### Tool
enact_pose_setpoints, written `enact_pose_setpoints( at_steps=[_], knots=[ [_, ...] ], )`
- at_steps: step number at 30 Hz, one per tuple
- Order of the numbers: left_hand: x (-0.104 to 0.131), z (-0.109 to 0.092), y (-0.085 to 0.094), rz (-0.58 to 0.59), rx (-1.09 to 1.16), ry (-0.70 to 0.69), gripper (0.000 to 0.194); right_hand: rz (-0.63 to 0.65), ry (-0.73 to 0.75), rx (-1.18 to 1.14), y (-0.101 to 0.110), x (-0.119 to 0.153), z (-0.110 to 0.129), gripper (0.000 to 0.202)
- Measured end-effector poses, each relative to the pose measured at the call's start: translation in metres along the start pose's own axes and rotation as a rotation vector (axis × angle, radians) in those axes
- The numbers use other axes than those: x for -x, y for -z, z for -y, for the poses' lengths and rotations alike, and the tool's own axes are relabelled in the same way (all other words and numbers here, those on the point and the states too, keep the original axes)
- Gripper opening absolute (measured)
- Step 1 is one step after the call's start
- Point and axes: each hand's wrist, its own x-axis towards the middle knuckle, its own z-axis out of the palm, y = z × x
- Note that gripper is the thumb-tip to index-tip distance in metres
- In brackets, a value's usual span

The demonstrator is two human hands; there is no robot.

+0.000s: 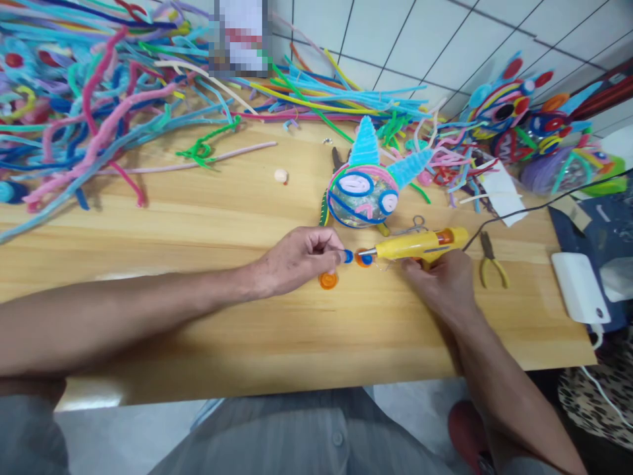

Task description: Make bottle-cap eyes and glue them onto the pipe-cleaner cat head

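Between thumb and fingers, my left hand (306, 257) pinches a small blue coil (348, 256). My right hand (445, 280) is wrapped round a yellow glue gun (415, 247), whose metal nozzle points left, close to the blue coil. Under the nozzle tip lies an orange disc with a blue piece (366, 259) on it. Another orange coiled disc (328, 280) rests on the table just below my left fingertips. Behind my hands stands a clear round figure (363, 198) with blue pointed ears and blue-rimmed oval eyes.
Colourful pipe cleaners (99, 112) pile up at the back left. Yellow-handled pliers (493, 270) and a white box (579, 287) lie on the wooden table (222, 349) at right. Scissors (418, 224) sit behind the glue gun. Other decorated figures (504, 109) stand back right; a black cord crosses there.
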Motion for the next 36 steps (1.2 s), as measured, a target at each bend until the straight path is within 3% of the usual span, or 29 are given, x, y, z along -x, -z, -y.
enact_pose_setpoints(
  at_steps=[18,36],
  knots=[
    [0.0025,-0.0004,0.0022,0.067,-0.138,-0.007,0.013,0.03,0.016,0.068,-0.0022,-0.0027,0.0023,0.017],
    [-0.0006,-0.0004,0.0013,0.002,-0.023,-0.019,0.02,0.003,0.042,-0.011,-0.0012,-0.0007,-0.0021,0.024]
  ],
)
